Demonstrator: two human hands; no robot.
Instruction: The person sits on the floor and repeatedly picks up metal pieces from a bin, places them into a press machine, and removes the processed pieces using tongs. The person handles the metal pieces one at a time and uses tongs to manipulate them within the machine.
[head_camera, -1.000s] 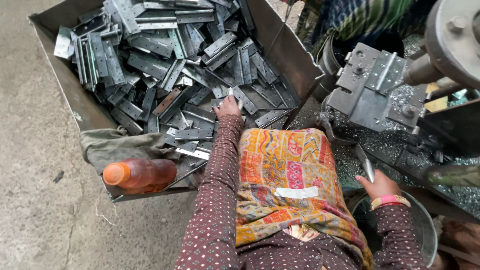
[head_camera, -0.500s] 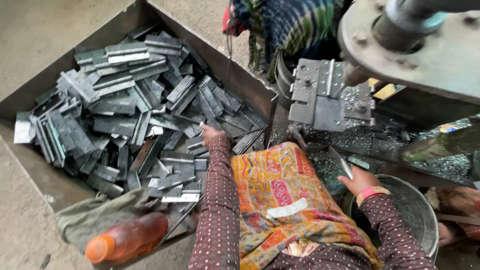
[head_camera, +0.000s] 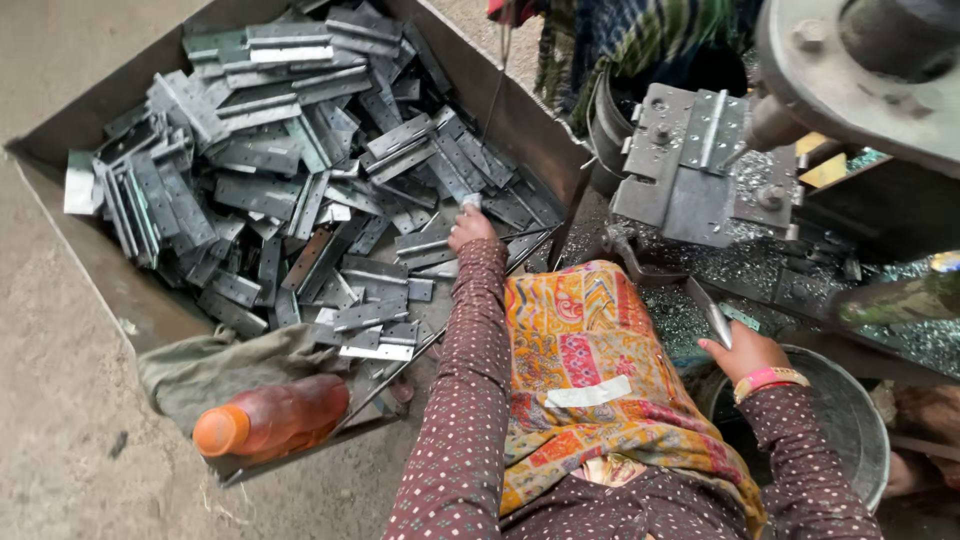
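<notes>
Left hand (head_camera: 470, 228) is digging into the metal bin (head_camera: 90, 260) with fingers closing on a grey hinge plate (head_camera: 425, 243), while the right hand (head_camera: 742, 352) is pinching another metal strip (head_camera: 712, 315) over the steel bucket (head_camera: 850, 420).

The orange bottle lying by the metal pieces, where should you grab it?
Probably around the wide middle of the orange bottle, coming from above. It lies on its side on the grey cloth, cap pointing left, so the round body is open to reach while the cap end is narrow.
</notes>
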